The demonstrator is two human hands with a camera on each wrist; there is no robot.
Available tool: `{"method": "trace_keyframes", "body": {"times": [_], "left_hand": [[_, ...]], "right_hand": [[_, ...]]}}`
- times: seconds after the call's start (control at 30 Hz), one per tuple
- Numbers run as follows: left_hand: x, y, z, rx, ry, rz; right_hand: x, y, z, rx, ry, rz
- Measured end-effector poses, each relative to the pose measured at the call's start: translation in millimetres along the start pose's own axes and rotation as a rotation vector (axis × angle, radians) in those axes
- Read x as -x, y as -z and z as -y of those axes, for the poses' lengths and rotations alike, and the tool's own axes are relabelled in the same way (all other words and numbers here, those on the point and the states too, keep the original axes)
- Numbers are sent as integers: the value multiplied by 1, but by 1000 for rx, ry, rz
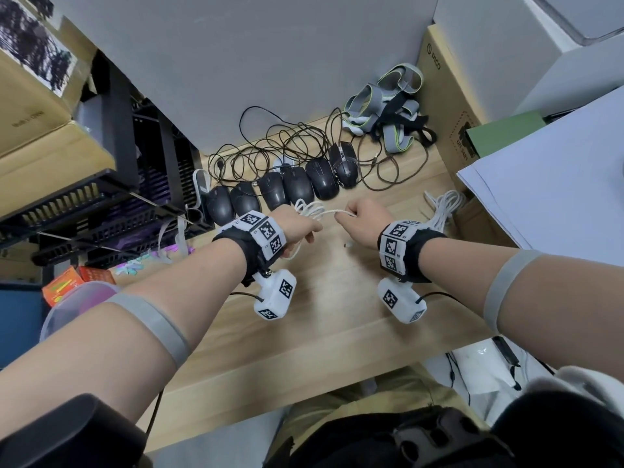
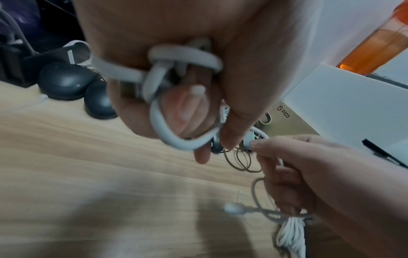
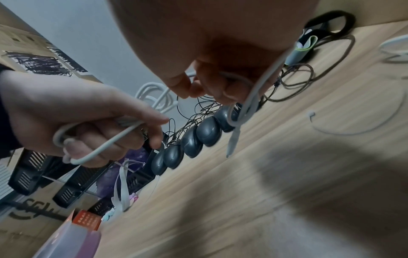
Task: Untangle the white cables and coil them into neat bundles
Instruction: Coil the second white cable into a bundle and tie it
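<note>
Above the middle of the wooden desk (image 1: 304, 336), my left hand (image 1: 300, 228) grips several loops of a white cable (image 1: 309, 209); in the left wrist view the loops (image 2: 176, 73) cross over my curled fingers. My right hand (image 1: 363, 216) pinches the same cable's free strand a short way to the right, and the strand stretches between both hands. The cable's plug end (image 3: 232, 148) hangs below my right hand. A second white cable (image 1: 444, 209) lies bundled at the desk's right edge.
Several black mice (image 1: 287, 189) with tangled dark cords (image 1: 287, 146) line the back of the desk. Grey and black straps (image 1: 388, 109) lie at the back right beside a cardboard box (image 1: 442, 106). Black trays (image 1: 101, 204) stand left, and white paper (image 1: 553, 177) lies right.
</note>
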State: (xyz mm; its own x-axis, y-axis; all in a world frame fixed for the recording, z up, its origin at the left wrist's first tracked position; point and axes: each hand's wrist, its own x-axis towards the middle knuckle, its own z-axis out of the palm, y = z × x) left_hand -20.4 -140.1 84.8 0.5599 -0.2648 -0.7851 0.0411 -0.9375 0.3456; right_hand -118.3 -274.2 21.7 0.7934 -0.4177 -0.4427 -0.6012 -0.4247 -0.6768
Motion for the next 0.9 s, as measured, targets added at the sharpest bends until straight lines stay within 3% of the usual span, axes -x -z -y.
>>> {"method": "trace_keyframes", "body": {"times": [0.13,0.33,0.6,0.7,0.9], "left_hand": [[-2,2,-5,168,45,-57],[3,4,-3,175,68,-144],[7,-5,-7,427,130,-45],[9,-12,-14,489,127,-2],[14,-24,-26,493,40,-94]], "right_hand": [[11,-8,-1,1,1,90],[26,-24,8,-49,61,244],[32,-31,20,-369,-40,270],[33,-32,28,-271,4,278],[30,-25,41,-14,24,293]]}}
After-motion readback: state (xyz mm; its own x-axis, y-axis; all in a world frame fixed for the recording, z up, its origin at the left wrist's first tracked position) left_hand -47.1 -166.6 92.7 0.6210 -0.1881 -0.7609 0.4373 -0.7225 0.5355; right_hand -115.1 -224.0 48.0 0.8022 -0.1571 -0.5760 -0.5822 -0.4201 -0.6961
